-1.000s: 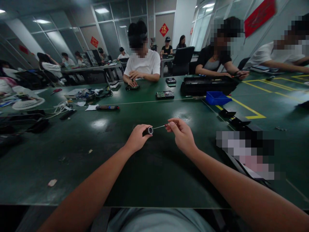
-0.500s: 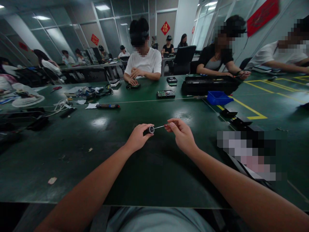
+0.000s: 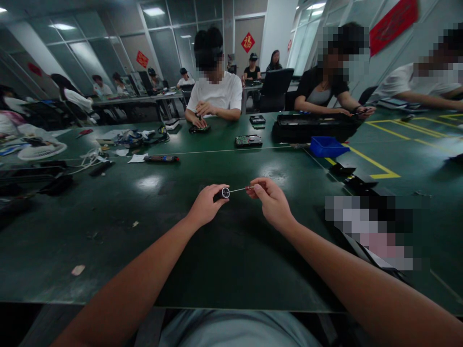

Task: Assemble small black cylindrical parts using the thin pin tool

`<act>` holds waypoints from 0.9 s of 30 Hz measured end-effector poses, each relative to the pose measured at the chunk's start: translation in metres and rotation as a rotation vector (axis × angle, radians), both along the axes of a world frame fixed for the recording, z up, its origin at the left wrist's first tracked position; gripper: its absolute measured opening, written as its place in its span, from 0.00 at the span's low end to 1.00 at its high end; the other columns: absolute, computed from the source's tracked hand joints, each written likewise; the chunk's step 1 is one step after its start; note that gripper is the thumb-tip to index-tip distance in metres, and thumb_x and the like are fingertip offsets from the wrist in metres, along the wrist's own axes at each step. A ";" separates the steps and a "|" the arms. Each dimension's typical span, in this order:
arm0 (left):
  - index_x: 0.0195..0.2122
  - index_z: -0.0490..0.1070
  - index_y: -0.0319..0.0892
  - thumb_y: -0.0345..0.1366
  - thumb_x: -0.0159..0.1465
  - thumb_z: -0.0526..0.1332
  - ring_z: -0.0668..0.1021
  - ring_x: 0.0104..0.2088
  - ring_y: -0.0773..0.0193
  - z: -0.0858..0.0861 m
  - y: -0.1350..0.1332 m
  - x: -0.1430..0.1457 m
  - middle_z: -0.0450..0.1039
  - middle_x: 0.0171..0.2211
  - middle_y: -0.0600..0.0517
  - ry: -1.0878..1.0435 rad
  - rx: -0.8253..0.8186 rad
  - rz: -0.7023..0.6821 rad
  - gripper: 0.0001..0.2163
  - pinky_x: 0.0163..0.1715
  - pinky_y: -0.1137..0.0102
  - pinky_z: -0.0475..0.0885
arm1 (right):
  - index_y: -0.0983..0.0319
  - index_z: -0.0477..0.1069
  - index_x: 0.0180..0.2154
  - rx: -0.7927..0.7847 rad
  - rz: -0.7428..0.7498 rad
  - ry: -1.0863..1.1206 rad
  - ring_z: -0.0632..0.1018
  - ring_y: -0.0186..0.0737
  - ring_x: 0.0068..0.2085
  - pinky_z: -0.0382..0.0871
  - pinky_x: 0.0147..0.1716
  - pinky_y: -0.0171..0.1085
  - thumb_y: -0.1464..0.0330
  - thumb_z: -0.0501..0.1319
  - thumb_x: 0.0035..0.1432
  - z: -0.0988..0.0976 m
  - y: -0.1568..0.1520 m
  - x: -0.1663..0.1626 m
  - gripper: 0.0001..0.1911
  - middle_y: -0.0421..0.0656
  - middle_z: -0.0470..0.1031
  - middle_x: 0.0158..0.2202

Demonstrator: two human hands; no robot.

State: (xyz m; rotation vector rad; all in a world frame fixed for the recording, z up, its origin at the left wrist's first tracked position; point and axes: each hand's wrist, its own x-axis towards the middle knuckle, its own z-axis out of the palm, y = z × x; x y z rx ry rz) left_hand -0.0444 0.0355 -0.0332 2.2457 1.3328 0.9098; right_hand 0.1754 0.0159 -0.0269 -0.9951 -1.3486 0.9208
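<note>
My left hand (image 3: 205, 206) is closed around a short black cylinder with a silver ring at its end, the screwdriver handle (image 3: 223, 193). My right hand (image 3: 272, 201) pinches a thin metal bit (image 3: 237, 190) with a reddish band near my fingertips. The bit's tip points into the handle's ringed end. Both hands hover just above the dark green table (image 3: 152, 226), at its middle, close to each other.
A blue tray (image 3: 326, 146) and black cases (image 3: 352, 180) lie to the right. A circuit board (image 3: 248, 140) and a long black case (image 3: 313, 126) sit further back. Cables and papers (image 3: 119, 142) lie at the left. People sit across the table.
Both hands have stayed almost still. The bit's tip now sits slightly closer against the handle's ringed end.
</note>
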 end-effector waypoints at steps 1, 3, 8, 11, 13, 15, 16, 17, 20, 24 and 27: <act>0.57 0.72 0.45 0.32 0.65 0.65 0.74 0.55 0.55 0.000 0.000 0.000 0.75 0.53 0.49 0.000 -0.003 0.004 0.18 0.58 0.56 0.67 | 0.57 0.71 0.41 -0.003 0.000 -0.005 0.80 0.42 0.37 0.75 0.40 0.46 0.58 0.60 0.62 0.000 0.000 0.000 0.11 0.43 0.79 0.35; 0.57 0.72 0.45 0.32 0.65 0.65 0.74 0.55 0.55 0.000 0.000 0.000 0.75 0.53 0.49 -0.001 -0.005 0.007 0.18 0.58 0.56 0.67 | 0.57 0.70 0.41 -0.015 -0.019 -0.020 0.80 0.42 0.37 0.75 0.40 0.46 0.58 0.59 0.63 -0.001 0.000 0.000 0.11 0.43 0.79 0.35; 0.57 0.73 0.46 0.32 0.65 0.66 0.74 0.55 0.56 0.001 0.000 0.000 0.75 0.53 0.49 0.000 -0.007 -0.003 0.18 0.58 0.57 0.67 | 0.58 0.69 0.41 -0.038 -0.077 -0.050 0.80 0.42 0.37 0.74 0.40 0.45 0.59 0.57 0.63 -0.002 0.001 -0.002 0.10 0.45 0.79 0.35; 0.56 0.73 0.45 0.32 0.65 0.66 0.74 0.55 0.55 0.001 0.000 0.000 0.75 0.53 0.49 0.008 -0.006 -0.001 0.18 0.58 0.57 0.67 | 0.59 0.70 0.41 -0.043 -0.090 -0.090 0.80 0.42 0.37 0.73 0.39 0.43 0.59 0.57 0.63 0.004 -0.002 -0.002 0.11 0.45 0.80 0.36; 0.56 0.73 0.45 0.32 0.65 0.66 0.74 0.55 0.55 0.001 -0.001 -0.001 0.75 0.54 0.49 0.015 -0.007 0.000 0.18 0.58 0.56 0.67 | 0.59 0.72 0.38 -0.055 -0.111 -0.184 0.79 0.41 0.34 0.71 0.36 0.41 0.57 0.58 0.63 0.010 -0.005 0.000 0.13 0.43 0.79 0.32; 0.57 0.73 0.46 0.32 0.65 0.66 0.74 0.56 0.55 0.001 0.000 -0.002 0.75 0.54 0.49 0.021 -0.005 0.002 0.18 0.59 0.56 0.66 | 0.59 0.70 0.28 -0.104 -0.155 -0.345 0.74 0.38 0.26 0.66 0.28 0.38 0.51 0.59 0.62 0.017 -0.008 0.001 0.20 0.40 0.75 0.23; 0.57 0.73 0.46 0.32 0.65 0.66 0.74 0.56 0.55 0.000 0.000 -0.002 0.75 0.54 0.49 0.023 -0.001 0.000 0.18 0.59 0.55 0.66 | 0.59 0.68 0.23 -0.125 -0.168 -0.399 0.71 0.37 0.22 0.62 0.25 0.37 0.48 0.58 0.62 0.019 -0.009 0.002 0.24 0.38 0.71 0.19; 0.57 0.73 0.47 0.33 0.65 0.66 0.74 0.56 0.55 0.000 0.000 -0.003 0.75 0.54 0.49 0.025 0.005 -0.005 0.18 0.59 0.55 0.66 | 0.59 0.67 0.21 -0.133 -0.165 -0.429 0.69 0.36 0.21 0.60 0.23 0.37 0.47 0.57 0.63 0.021 -0.010 0.003 0.27 0.38 0.68 0.17; 0.56 0.73 0.47 0.32 0.65 0.66 0.75 0.55 0.55 -0.002 0.001 -0.003 0.76 0.53 0.49 0.028 0.029 -0.027 0.18 0.58 0.55 0.67 | 0.59 0.65 0.18 -0.108 -0.190 -0.503 0.64 0.34 0.19 0.54 0.22 0.37 0.46 0.56 0.63 0.022 -0.010 0.003 0.30 0.36 0.61 0.14; 0.55 0.74 0.46 0.31 0.64 0.67 0.75 0.54 0.55 -0.002 0.002 -0.004 0.76 0.52 0.49 0.021 0.050 -0.035 0.18 0.58 0.55 0.67 | 0.59 0.65 0.18 -0.061 -0.201 -0.567 0.64 0.34 0.20 0.54 0.23 0.37 0.48 0.56 0.64 0.019 -0.011 0.001 0.28 0.36 0.62 0.15; 0.55 0.74 0.46 0.31 0.64 0.67 0.75 0.55 0.55 -0.001 0.002 -0.004 0.76 0.53 0.49 0.014 0.052 -0.018 0.18 0.58 0.55 0.67 | 0.58 0.66 0.21 -0.057 -0.179 -0.578 0.67 0.35 0.21 0.56 0.24 0.37 0.49 0.57 0.64 0.020 -0.012 0.000 0.26 0.37 0.66 0.17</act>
